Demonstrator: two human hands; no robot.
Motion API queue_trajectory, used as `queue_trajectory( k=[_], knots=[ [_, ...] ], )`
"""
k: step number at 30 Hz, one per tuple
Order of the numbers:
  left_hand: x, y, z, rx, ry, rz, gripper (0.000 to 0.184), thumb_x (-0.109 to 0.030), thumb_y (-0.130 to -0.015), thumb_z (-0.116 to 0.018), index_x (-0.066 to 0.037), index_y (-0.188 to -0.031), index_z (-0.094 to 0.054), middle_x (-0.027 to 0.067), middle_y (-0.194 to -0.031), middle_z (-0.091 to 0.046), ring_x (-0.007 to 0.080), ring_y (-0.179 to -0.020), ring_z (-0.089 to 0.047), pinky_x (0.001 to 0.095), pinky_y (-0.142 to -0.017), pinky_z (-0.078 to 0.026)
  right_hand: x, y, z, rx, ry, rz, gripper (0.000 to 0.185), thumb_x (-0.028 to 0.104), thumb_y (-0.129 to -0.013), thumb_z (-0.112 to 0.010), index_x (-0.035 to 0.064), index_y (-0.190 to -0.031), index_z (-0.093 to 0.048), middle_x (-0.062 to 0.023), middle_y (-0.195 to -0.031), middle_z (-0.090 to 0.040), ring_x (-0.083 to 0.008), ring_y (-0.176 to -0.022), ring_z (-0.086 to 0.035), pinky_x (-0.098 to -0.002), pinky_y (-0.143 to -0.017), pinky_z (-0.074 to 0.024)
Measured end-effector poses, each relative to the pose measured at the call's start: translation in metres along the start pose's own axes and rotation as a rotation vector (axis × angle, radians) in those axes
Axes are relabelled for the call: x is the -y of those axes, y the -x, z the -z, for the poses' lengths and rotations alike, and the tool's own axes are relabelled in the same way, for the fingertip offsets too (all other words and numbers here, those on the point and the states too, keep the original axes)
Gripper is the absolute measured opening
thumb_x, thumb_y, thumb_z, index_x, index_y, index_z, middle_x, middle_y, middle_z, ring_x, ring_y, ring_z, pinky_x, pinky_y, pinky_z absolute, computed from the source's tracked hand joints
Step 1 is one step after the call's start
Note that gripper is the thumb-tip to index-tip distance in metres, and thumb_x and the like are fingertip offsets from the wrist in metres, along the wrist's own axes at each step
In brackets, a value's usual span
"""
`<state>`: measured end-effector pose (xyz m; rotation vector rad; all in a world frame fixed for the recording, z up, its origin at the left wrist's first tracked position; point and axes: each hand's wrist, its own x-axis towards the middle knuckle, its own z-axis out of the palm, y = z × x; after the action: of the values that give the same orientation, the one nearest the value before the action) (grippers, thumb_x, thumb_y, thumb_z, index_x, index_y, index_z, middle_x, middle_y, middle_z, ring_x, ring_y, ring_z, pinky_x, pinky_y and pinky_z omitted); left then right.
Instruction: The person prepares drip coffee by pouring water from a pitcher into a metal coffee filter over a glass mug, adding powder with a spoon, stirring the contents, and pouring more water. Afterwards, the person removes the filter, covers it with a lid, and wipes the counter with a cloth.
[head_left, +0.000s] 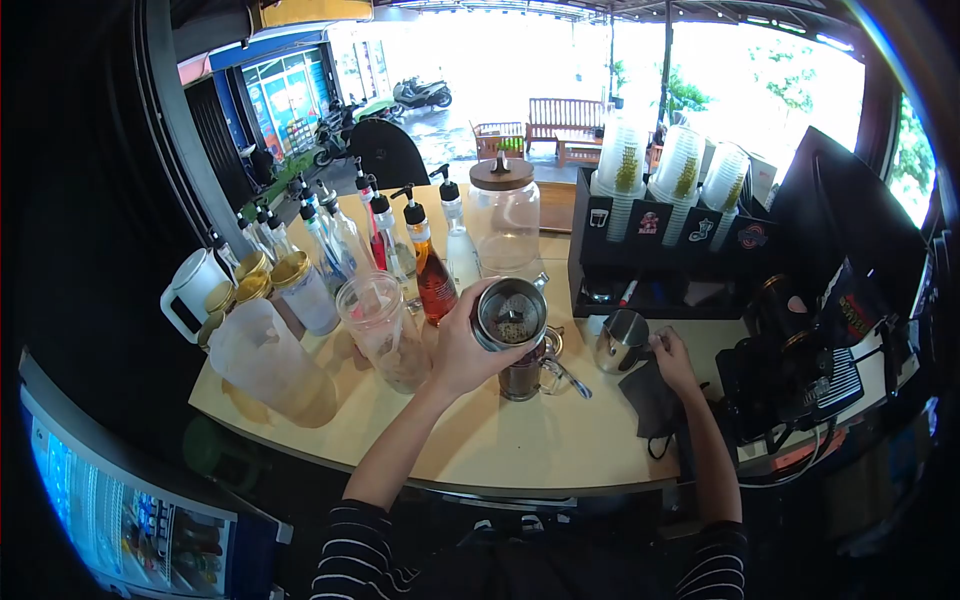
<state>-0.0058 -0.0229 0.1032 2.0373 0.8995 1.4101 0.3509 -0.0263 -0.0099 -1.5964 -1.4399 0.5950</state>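
My left hand (465, 355) is wrapped round a metal cup (512, 313), its mouth facing up toward me. Dark, speckled residue shows on the cup's inner bottom. Just below it on the table stands a glass mug (520, 382) with dark contents, partly hidden by the cup. A spoon (572, 378) lies at the mug's right side. My right hand (675, 358) has its fingers closed at the handle of a small steel milk pitcher (622, 342), which rests on the table. Beneath my right wrist lies a dark cloth (655, 400) with a loop.
Clear plastic pitcher (275, 360) and lidded plastic jar (380, 325) stand left. Behind them are several pump bottles (433, 270) and a large wooden-lidded glass jar (505, 225). A black cup organizer (650, 255) stands at back right, a black machine (800, 350) at far right.
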Motion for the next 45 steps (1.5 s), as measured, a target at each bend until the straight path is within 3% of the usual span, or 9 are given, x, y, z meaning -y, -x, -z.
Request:
queue_trajectory(
  k=[2, 8, 11, 23, 33, 36, 38, 41, 45],
  knots=[
    [-0.003, 0.0, 0.0, 0.004, -0.046, 0.015, 0.079, -0.012, -0.061, -0.087, 0.0, -0.126, -0.044, 0.012, -0.118, -0.058, 0.0191, -0.111, -0.058, 0.0331, -0.098, -0.047, -0.009, 0.004, -0.007, 0.078, -0.367, 0.072, 0.019, 0.019, -0.098, -0.051, 0.0041, -0.085, -0.049, -0.0012, -0.075, -0.053, -0.0086, -0.075, -0.047, -0.025, -0.071, -0.0399],
    [-0.007, 0.001, -0.005, -0.024, -0.037, 0.001, 0.078, -0.015, -0.061, -0.087, -0.002, -0.125, -0.045, 0.0111, -0.116, -0.06, 0.0196, -0.109, -0.059, 0.0335, -0.098, -0.046, 0.013, 0.004, -0.009, -0.045, -0.445, 0.186, 0.022, 0.017, -0.097, -0.052, 0.0077, -0.08, -0.043, 0.0044, -0.072, -0.041, -0.0042, -0.069, -0.038, -0.0214, -0.063, -0.0337],
    [-0.008, 0.0, -0.007, -0.044, -0.065, -0.017, 0.077, -0.016, -0.06, -0.087, -0.003, -0.124, -0.046, 0.0108, -0.115, -0.061, 0.0199, -0.109, -0.06, 0.0333, -0.096, -0.047, 0.044, 0.0, 0.001, 0.017, -0.486, 0.257, 0.02, 0.015, -0.097, -0.052, 0.0081, -0.082, -0.042, 0.0057, -0.073, -0.038, -0.0023, -0.069, -0.035, -0.0195, -0.06, -0.0307],
    [0.014, 0.001, -0.013, -0.072, 0.002, -0.062, 0.077, -0.017, -0.061, -0.088, -0.002, -0.124, -0.046, 0.0102, -0.115, -0.061, 0.0188, -0.108, -0.06, 0.0325, -0.096, -0.047, 0.189, -0.001, 0.025, 0.155, -0.352, 0.492, 0.016, 0.007, -0.093, -0.056, 0.0051, -0.087, -0.042, 0.0038, -0.072, -0.036, -0.003, -0.068, -0.035, -0.0211, -0.063, -0.04],
    [0.012, 0.004, -0.015, -0.028, 0.08, 0.062, 0.084, -0.015, -0.06, -0.088, -0.002, -0.128, -0.043, 0.01, -0.119, -0.057, 0.0181, -0.113, -0.056, 0.0326, -0.101, -0.043, 0.245, -0.021, 0.012, 0.186, -0.033, 0.661, 0.023, 0.011, -0.088, -0.063, 0.0016, -0.087, -0.042, -0.0023, -0.066, -0.037, -0.0091, -0.06, -0.033, -0.0267, -0.055, -0.0324],
    [0.017, 0.004, -0.016, -0.069, 0.123, 0.01, 0.08, -0.018, -0.058, -0.087, -0.002, -0.125, -0.046, 0.0115, -0.113, -0.062, 0.0194, -0.105, -0.061, 0.0323, -0.094, -0.047, 0.263, -0.018, 0.007, 0.205, -0.002, 0.711, 0.023, 0.011, -0.088, -0.063, 0.0011, -0.088, -0.043, -0.0043, -0.065, -0.043, -0.0094, -0.06, -0.038, -0.0267, -0.055, -0.0344],
    [0.016, 0.004, -0.015, 0.007, 0.162, 0.075, 0.084, -0.015, -0.06, -0.088, -0.002, -0.129, -0.042, 0.0092, -0.12, -0.056, 0.018, -0.114, -0.055, 0.0326, -0.102, -0.042, 0.272, -0.017, 0.006, 0.208, 0.112, 0.787, 0.022, 0.009, -0.088, -0.062, -0.0004, -0.089, -0.042, -0.0065, -0.07, -0.051, -0.0089, -0.064, -0.054, -0.0262, -0.055, -0.0426],
    [0.018, 0.004, -0.014, 0.011, 0.154, 0.079, 0.085, -0.016, -0.061, -0.088, -0.002, -0.13, -0.041, 0.0094, -0.121, -0.055, 0.018, -0.115, -0.054, 0.0325, -0.102, -0.041, 0.284, -0.015, 0.003, 0.299, 0.051, 0.732, 0.02, 0.005, -0.089, -0.06, -0.002, -0.09, -0.041, -0.0079, -0.074, -0.055, -0.0132, -0.074, -0.066, -0.0259, -0.057, -0.051],
    [0.019, 0.005, -0.012, 0.02, 0.147, 0.08, 0.086, -0.017, -0.061, -0.088, -0.002, -0.131, -0.041, 0.0096, -0.123, -0.054, 0.0181, -0.116, -0.053, 0.0326, -0.103, -0.041, 0.29, -0.016, 0.0, 0.326, 0.055, 0.783, 0.018, 0.003, -0.09, -0.057, -0.003, -0.091, -0.04, -0.0089, -0.077, -0.057, -0.0171, -0.078, -0.069, -0.0265, -0.058, -0.0546]
  ],
)
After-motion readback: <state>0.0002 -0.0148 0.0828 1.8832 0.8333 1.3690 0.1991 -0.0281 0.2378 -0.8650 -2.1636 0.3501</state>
